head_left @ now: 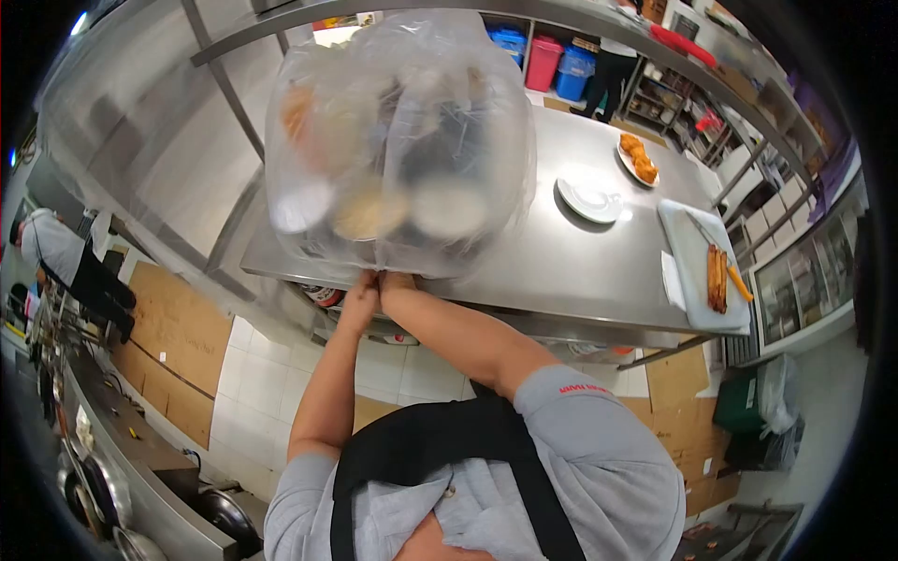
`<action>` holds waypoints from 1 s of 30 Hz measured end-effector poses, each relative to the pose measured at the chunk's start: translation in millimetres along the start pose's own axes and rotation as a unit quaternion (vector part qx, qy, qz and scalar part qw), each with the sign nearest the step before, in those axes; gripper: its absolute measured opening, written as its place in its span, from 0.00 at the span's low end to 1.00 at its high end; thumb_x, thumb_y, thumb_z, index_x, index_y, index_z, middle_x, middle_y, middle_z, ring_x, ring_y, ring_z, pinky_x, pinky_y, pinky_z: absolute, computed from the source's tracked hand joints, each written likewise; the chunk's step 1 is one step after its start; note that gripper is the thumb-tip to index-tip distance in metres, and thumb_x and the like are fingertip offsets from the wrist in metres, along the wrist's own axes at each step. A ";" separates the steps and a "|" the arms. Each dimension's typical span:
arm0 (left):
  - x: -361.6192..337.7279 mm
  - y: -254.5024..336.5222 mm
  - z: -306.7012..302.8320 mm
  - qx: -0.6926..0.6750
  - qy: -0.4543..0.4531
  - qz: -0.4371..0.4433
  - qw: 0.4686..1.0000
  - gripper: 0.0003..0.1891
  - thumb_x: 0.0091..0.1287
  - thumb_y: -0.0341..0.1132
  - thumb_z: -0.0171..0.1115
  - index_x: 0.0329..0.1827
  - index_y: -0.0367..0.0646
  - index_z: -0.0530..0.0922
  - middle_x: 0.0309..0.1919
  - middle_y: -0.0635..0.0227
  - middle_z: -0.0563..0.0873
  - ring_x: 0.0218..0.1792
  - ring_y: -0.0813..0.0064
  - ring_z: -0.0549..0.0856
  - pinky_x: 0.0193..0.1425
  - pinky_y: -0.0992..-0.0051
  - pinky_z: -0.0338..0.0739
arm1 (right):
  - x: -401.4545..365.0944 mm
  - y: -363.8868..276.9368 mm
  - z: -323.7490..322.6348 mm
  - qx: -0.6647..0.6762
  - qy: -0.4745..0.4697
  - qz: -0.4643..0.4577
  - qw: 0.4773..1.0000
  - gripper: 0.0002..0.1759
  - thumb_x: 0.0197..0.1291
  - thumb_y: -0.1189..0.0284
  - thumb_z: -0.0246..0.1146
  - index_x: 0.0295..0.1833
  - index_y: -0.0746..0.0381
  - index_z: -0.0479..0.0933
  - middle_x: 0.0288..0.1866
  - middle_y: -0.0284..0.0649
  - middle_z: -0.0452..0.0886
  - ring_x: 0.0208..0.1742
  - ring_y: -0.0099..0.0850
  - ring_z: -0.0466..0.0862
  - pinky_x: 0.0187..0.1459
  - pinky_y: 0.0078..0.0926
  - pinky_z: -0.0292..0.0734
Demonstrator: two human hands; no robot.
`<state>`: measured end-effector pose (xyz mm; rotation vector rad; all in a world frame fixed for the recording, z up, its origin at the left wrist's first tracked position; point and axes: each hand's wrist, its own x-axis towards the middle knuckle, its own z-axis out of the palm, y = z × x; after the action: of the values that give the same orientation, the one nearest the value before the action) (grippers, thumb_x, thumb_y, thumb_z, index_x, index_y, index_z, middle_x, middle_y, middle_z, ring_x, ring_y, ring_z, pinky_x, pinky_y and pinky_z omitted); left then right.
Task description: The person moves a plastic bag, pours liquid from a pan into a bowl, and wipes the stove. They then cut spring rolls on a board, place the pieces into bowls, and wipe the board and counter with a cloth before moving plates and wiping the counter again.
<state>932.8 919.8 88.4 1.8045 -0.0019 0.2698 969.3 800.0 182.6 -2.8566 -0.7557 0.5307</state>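
Observation:
A large see-through plastic bag [458, 140] covers several round containers at the left part of the steel table. Through the film, a container with pale yellow contents [369, 213] and a whitish one [449, 208] show blurred. My left hand [362, 292] is closed at the bag's lower edge, by the table's front edge. Right beside it, my right hand [398, 281] is also closed on the gathered plastic. The two hands touch or nearly touch, and their fingertips are partly hidden.
On the steel table [533, 271] are a white plate [587, 201], a plate of orange-brown fried food [639, 159], and a cutting board [697, 248] with a knife [734, 273] and browned strips [716, 280]. A metal rail [309, 30] runs overhead. Another person [70, 252] stands at left.

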 end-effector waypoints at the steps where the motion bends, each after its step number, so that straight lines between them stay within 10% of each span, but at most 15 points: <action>1: 2.2 15.0 -3.5 -0.095 -0.013 -0.053 0.994 0.20 0.63 0.35 0.49 0.56 0.35 0.73 0.51 0.54 0.81 0.50 0.61 0.79 0.57 0.69 0.70 | 8.0 4.5 11.8 -0.023 0.019 -0.016 0.999 0.27 0.56 0.68 0.58 0.63 0.59 0.69 0.65 0.44 0.71 0.65 0.40 0.72 0.63 0.40 0.67; 6: 40.4 46.1 6.4 0.147 -0.080 -0.169 0.971 0.33 0.68 0.55 0.45 0.68 0.38 0.64 0.64 0.52 0.71 0.63 0.57 0.71 0.66 0.67 0.62 | 21.8 17.7 40.3 0.000 0.063 -0.048 0.997 0.27 0.55 0.67 0.58 0.61 0.64 0.71 0.65 0.47 0.71 0.66 0.41 0.70 0.65 0.39 0.64; 12: 65.1 36.3 17.6 0.423 -0.217 -0.048 0.878 0.27 0.66 0.45 0.47 0.67 0.43 0.65 0.67 0.52 0.67 0.67 0.56 0.66 0.71 0.67 0.57 | -3.7 34.3 62.8 0.041 0.141 -0.125 0.981 0.28 0.50 0.73 0.58 0.60 0.67 0.69 0.61 0.54 0.72 0.66 0.48 0.68 0.70 0.47 0.53; 15: 76.7 46.5 32.9 0.427 -0.222 -0.053 0.875 0.27 0.66 0.45 0.47 0.66 0.43 0.66 0.66 0.53 0.67 0.67 0.56 0.66 0.71 0.66 0.58 | -21.0 45.8 83.2 -0.012 0.278 -0.227 0.933 0.28 0.48 0.73 0.58 0.59 0.68 0.68 0.61 0.58 0.69 0.67 0.52 0.64 0.69 0.55 0.48; 17: 76.4 47.0 41.9 0.415 -0.207 -0.061 0.884 0.27 0.66 0.45 0.48 0.66 0.42 0.67 0.66 0.53 0.68 0.67 0.56 0.66 0.71 0.66 0.58 | -29.3 45.9 64.8 -0.029 0.107 -0.234 0.966 0.30 0.49 0.71 0.61 0.60 0.68 0.67 0.62 0.56 0.68 0.68 0.50 0.63 0.70 0.51 0.48; 20: 65.0 47.4 47.9 0.395 -0.172 -0.075 0.899 0.26 0.66 0.45 0.48 0.65 0.42 0.68 0.66 0.54 0.69 0.67 0.56 0.66 0.71 0.65 0.58 | -17.7 42.6 68.8 0.052 0.203 -0.335 0.919 0.32 0.51 0.67 0.62 0.62 0.67 0.66 0.63 0.54 0.67 0.68 0.48 0.63 0.70 0.48 0.50; 30: 29.5 57.3 53.7 0.330 -0.013 -0.111 0.937 0.25 0.65 0.47 0.49 0.61 0.42 0.72 0.64 0.56 0.71 0.66 0.57 0.67 0.70 0.63 0.59 | -9.0 42.7 56.3 -0.130 0.197 -0.284 0.929 0.35 0.53 0.64 0.62 0.66 0.66 0.61 0.67 0.51 0.64 0.70 0.44 0.62 0.69 0.44 0.53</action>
<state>963.0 858.2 136.7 2.4516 0.3049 0.0837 960.5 761.1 123.7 -2.6164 -1.5682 -0.2320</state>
